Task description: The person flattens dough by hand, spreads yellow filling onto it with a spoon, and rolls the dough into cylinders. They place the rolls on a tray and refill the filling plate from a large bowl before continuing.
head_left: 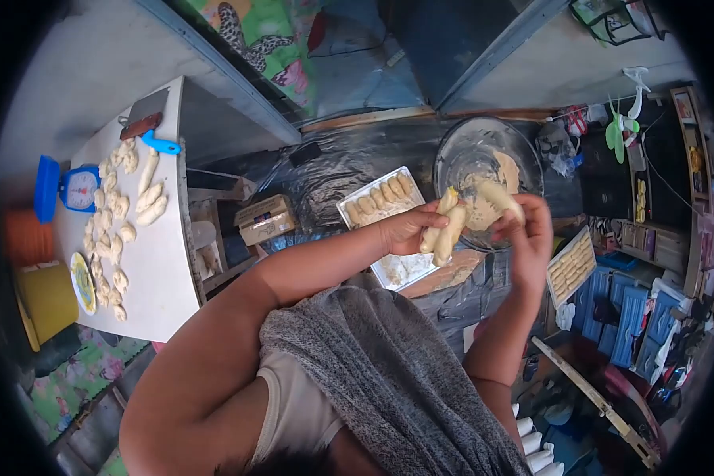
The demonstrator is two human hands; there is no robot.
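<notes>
A: Pale dough, two rolled pieces (pixel 444 232), pinched upright in the left hand (pixel 408 228), fingers curled around them.

B: And the right hand (pixel 523 230)?

A: At 3 o'clock of the left, fingers closed on another dough piece (pixel 500 194), held over the clear bowl (pixel 488 170).

B: Bowl contents?

A: Dough mass (pixel 506 170) against its far wall.

B: Surroundings?

A: Metal tray (pixel 389 230) at 9 o'clock of the bowl, rolled pieces (pixel 381 198) in a row on its far end. Second tray of pieces (pixel 571 266) at 4 o'clock of the hands. White table (pixel 159 262) well off at 9 o'clock, dough lumps (pixel 111 238) scattered on it, blue scale (pixel 71 189) at its edge.
</notes>
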